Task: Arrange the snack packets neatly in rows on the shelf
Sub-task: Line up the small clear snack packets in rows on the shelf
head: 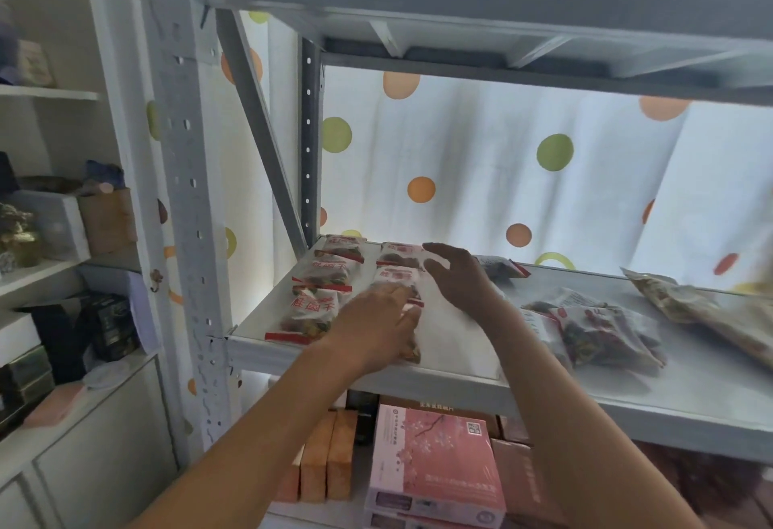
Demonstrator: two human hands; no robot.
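Several clear snack packets with red print lie in two rows at the left end of the white shelf (460, 344). The left row (324, 277) runs front to back. The second row (397, 261) lies beside it. My left hand (376, 325) lies flat with straight fingers on the front packet of the second row (412, 350), mostly covering it. My right hand (456, 277) hovers open just right of that row, fingers spread, holding nothing. A loose pile of packets (594, 327) sits further right on the shelf.
A large flat bag (711, 311) lies at the shelf's far right. A dotted curtain (502, 160) hangs behind. The metal upright (184, 194) stands at left. Pink boxes (435, 466) and orange ones (330, 453) fill the level below. A cluttered cabinet (50, 277) stands left.
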